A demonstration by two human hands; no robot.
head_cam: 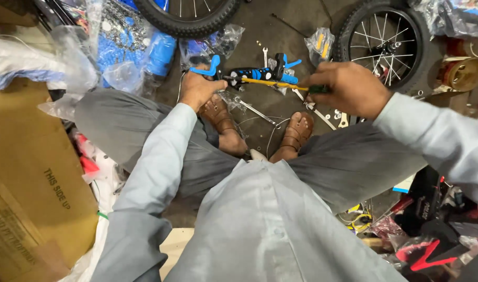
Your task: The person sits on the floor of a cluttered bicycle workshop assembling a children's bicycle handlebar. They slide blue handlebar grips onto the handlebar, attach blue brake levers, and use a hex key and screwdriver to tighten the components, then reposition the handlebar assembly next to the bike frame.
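Left hand grips the blue brake lever on the handlebar, held above the floor; right hand clenches a screwdriver, seemingly at the clamp. Wheels remain unmounted.

A single camera sits on the person's head and looks steeply down along the chest and lap to the floor in front. It is close: the grey-clad torso fills the lower middle of the frame, both sleeves run in from the bottom corners, and the hands meet in the upper middle. The floor's far edge lies at the top.
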